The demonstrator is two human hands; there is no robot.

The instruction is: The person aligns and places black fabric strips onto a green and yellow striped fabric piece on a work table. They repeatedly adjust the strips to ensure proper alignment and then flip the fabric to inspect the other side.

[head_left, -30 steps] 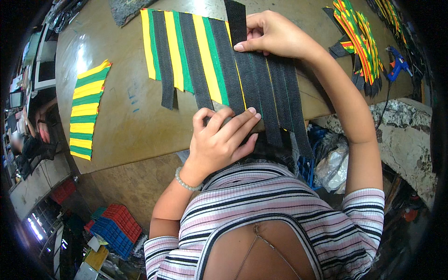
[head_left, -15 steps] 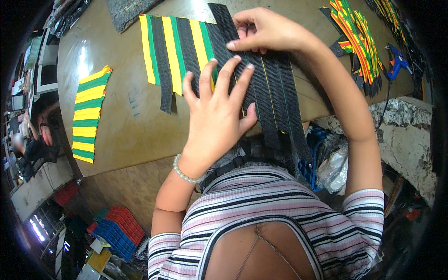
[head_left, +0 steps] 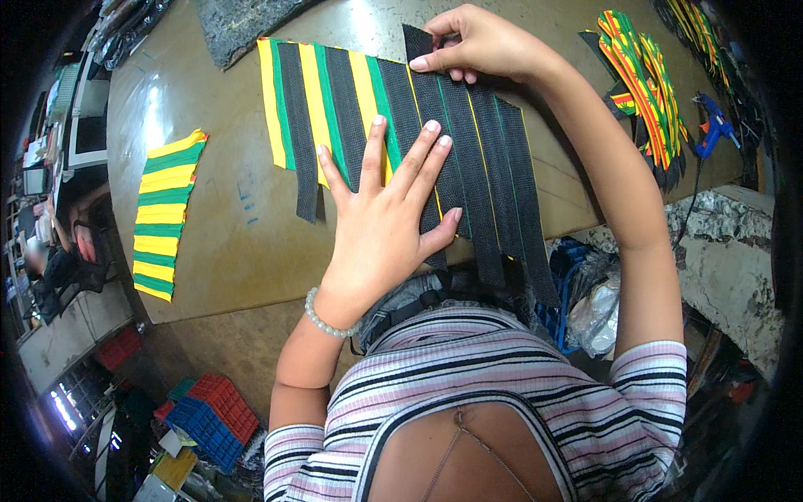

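A panel of yellow and green stripes (head_left: 313, 92) lies on the table, with several black woven strips over it. My left hand (head_left: 372, 213) is spread flat on the strips and the panel, its fingers apart. At the far edge my right hand (head_left: 481, 46) pinches the end of one black woven strip (head_left: 428, 92) between thumb and fingers. That strip's far tip sticks out beyond the panel's edge, while its near part runs beneath my left hand. Other black strips (head_left: 535, 209) to the right hang past the near table edge.
A smaller yellow and green striped piece (head_left: 168, 213) lies at the table's left. Far right are a bundle of colourful strips (head_left: 644, 92) and a blue glue gun (head_left: 715, 125) with a cord. A dark grey slab (head_left: 238, 29) sits at the back. Red and blue crates (head_left: 213, 418) stand lower left.
The pinched strip's far end has swung right and lies more nearly in line with the other strips. My left hand's fingers have flattened out. The whole view has shifted slightly.
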